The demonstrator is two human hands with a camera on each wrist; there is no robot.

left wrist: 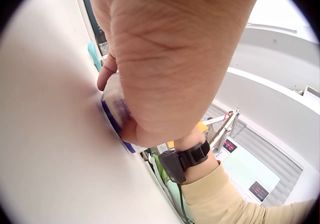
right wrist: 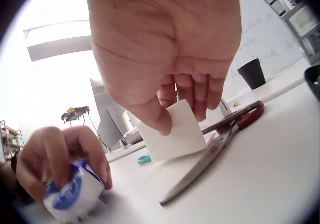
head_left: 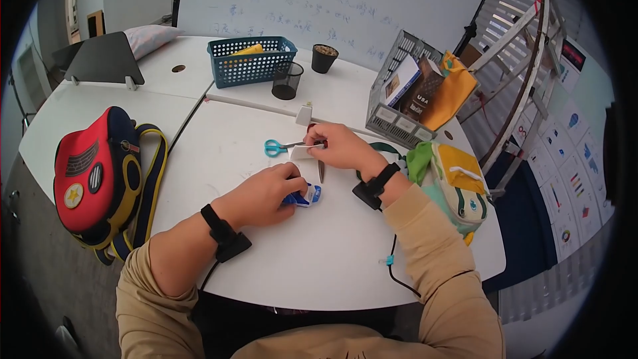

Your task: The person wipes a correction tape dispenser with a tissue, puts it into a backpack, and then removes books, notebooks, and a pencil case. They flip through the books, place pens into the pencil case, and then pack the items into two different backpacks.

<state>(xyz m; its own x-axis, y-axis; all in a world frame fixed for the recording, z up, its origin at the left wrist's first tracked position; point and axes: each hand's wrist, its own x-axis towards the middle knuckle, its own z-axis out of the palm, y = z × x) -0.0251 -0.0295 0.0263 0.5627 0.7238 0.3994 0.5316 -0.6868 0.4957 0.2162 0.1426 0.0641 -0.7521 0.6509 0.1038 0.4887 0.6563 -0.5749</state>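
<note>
My left hand [head_left: 262, 198] grips a small blue-and-white plastic packet [head_left: 310, 195] low over the table; the packet [right wrist: 76, 194] is crumpled, and fingers cover part of it. A white, flat, square piece [right wrist: 175, 134] is pinched between the thumb and fingers of my right hand [head_left: 342, 146]. Just beyond that piece lie teal-handled scissors [head_left: 273, 148]. Beside the right fingers rest red-handled scissors [right wrist: 220, 144], their blades spread and pointing toward me. In the left wrist view, the left hand [left wrist: 165, 59] hides most of the packet [left wrist: 116, 109].
On the left sits a red and navy backpack [head_left: 90, 173]; a green and yellow backpack [head_left: 458, 186] is on the right. Behind stand a teal basket [head_left: 249, 70], a mesh cup [head_left: 287, 81], a dark pot [head_left: 324, 58] and a grey crate [head_left: 392, 119] holding packages. A white device [head_left: 304, 114] stands beyond the scissors.
</note>
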